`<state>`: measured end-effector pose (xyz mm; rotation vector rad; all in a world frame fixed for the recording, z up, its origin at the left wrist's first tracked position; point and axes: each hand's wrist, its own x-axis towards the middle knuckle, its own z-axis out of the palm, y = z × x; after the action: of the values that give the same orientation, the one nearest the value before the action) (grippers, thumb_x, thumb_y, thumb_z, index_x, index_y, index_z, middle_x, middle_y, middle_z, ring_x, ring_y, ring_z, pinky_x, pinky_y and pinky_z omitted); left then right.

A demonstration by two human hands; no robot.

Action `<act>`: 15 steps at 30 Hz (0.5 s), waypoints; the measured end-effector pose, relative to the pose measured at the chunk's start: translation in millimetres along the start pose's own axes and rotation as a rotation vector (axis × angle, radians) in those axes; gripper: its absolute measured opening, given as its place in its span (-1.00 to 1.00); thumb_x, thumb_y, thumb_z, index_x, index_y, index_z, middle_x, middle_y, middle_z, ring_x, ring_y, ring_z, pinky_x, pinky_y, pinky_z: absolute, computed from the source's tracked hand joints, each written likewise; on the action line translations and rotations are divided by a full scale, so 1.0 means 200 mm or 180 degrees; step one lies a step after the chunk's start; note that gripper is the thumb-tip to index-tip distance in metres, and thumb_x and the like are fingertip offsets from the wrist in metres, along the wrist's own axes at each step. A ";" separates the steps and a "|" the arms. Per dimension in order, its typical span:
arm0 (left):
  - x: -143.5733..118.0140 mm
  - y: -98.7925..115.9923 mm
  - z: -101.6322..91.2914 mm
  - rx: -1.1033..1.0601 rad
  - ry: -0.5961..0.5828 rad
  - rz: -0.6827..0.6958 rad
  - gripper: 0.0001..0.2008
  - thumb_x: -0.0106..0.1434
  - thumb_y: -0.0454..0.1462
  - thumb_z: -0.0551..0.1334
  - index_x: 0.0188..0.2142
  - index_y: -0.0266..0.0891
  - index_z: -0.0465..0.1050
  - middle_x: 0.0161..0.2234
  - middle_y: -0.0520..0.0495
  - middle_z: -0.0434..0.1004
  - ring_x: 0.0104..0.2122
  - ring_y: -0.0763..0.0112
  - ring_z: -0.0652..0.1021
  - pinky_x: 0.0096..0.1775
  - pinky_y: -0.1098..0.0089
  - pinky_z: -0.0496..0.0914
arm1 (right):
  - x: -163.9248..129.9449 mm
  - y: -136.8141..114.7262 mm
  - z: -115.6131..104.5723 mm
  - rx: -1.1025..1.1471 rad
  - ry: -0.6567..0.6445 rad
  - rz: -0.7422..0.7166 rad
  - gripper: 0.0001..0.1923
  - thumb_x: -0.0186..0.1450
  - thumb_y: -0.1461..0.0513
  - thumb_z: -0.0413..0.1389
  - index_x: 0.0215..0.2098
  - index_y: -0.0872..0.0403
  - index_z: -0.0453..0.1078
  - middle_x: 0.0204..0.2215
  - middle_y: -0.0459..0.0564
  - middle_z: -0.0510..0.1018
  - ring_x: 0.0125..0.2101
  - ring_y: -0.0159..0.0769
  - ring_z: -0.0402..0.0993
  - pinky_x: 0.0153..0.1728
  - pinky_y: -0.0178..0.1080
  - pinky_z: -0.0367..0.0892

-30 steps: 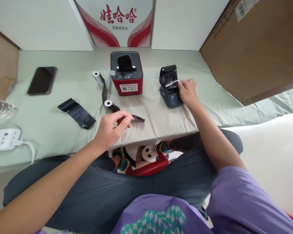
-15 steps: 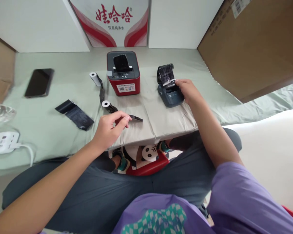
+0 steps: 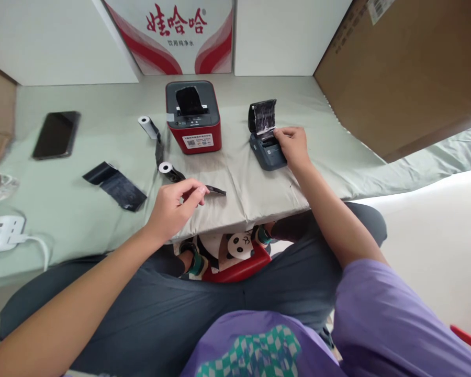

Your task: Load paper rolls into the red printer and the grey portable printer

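Note:
My right hand (image 3: 296,146) pinches with thumb and index finger at the right edge of a black-printed paper strip (image 3: 265,116). The strip comes out of a small dark blue portable printer (image 3: 270,158), whose hinged lid (image 3: 251,119) stands raised behind it. My left hand (image 3: 176,207) hovers over the table's front, fingers curled toward the thumb; whether anything is between them is hidden. Just behind it lies a paper roll (image 3: 170,172). The roll's thin black tail (image 3: 216,190) shows past the fingertips.
A red and black desktop printer (image 3: 200,137) with black paper stands mid-table. Left of it are another paper roll (image 3: 147,125), a black paper piece (image 3: 120,187), a phone (image 3: 56,134) and a white power strip (image 3: 0,234). A cardboard box (image 3: 396,78) overhangs the right side.
My right thumb and finger have shifted slightly left along the paper's edge. The paper on the raised lid looks flatter. My left hand keeps its pose; the whole view has drifted a little.

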<state>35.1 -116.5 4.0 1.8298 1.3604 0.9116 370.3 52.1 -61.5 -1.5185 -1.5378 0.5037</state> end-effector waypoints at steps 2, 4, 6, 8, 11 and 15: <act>0.00 0.00 0.00 0.0040 0.0006 0.0024 -0.76 0.40 -0.17 0.19 -0.35 -0.17 0.56 -0.48 0.04 0.56 -0.46 0.43 0.52 -0.37 0.39 0.38 | 0.02 0.04 0.01 -0.0454 0.0443 -0.0101 -0.76 0.36 0.10 0.21 -0.14 0.09 0.52 -0.05 0.15 0.45 0.12 -0.03 0.41 0.17 0.04 0.41; -0.01 0.00 -0.01 0.0076 0.0017 0.0032 -0.76 0.39 -0.17 0.19 -0.35 -0.17 0.55 -0.48 0.04 0.56 -0.47 0.43 0.53 -0.38 0.40 0.37 | 0.03 0.07 0.02 -0.0698 0.0592 -0.0184 -0.69 0.33 0.16 0.22 0.01 0.07 0.47 0.04 0.17 0.36 0.14 -0.02 0.38 0.21 0.10 0.36; -0.01 0.00 -0.01 0.0121 0.0018 0.0051 -0.76 0.39 -0.16 0.19 -0.36 -0.17 0.55 -0.49 0.05 0.56 -0.47 0.43 0.52 -0.39 0.40 0.36 | 0.04 0.08 0.03 -0.0878 0.0487 -0.0341 -0.67 0.34 0.20 0.18 0.07 0.03 0.44 0.03 0.14 0.32 0.11 -0.03 0.39 0.23 0.13 0.34; -0.01 0.00 -0.02 0.0181 0.0019 0.0094 -0.75 0.39 -0.16 0.18 -0.36 -0.17 0.54 -0.49 0.05 0.56 -0.47 0.43 0.52 -0.40 0.41 0.35 | 0.04 0.07 0.03 -0.0973 0.0343 -0.0435 -0.73 0.34 0.24 0.14 0.01 0.01 0.46 0.01 0.12 0.32 0.09 -0.05 0.38 0.24 0.13 0.33; -0.02 0.01 -0.03 0.0271 0.0022 0.0192 -0.75 0.41 -0.16 0.17 -0.35 -0.17 0.55 -0.49 0.06 0.56 -0.47 0.43 0.53 -0.39 0.41 0.35 | 0.04 0.04 0.02 -0.1008 0.0259 -0.0566 -0.80 0.31 0.26 0.14 -0.10 0.00 0.50 0.00 0.12 0.37 0.11 -0.01 0.36 0.25 0.14 0.32; -0.03 0.02 -0.04 0.0375 0.0023 0.0317 -0.75 0.42 -0.16 0.17 -0.34 -0.15 0.55 -0.51 0.07 0.56 -0.49 0.43 0.52 -0.41 0.40 0.34 | 0.05 0.01 0.01 -0.1121 0.0177 -0.0620 -0.74 0.34 0.21 0.10 -0.04 -0.02 0.52 0.03 0.13 0.44 0.11 0.02 0.39 0.23 0.16 0.34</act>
<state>28.7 -122.2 11.9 2.0005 1.3631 0.9063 370.8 62.7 -60.9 -1.6035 -1.7749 0.0786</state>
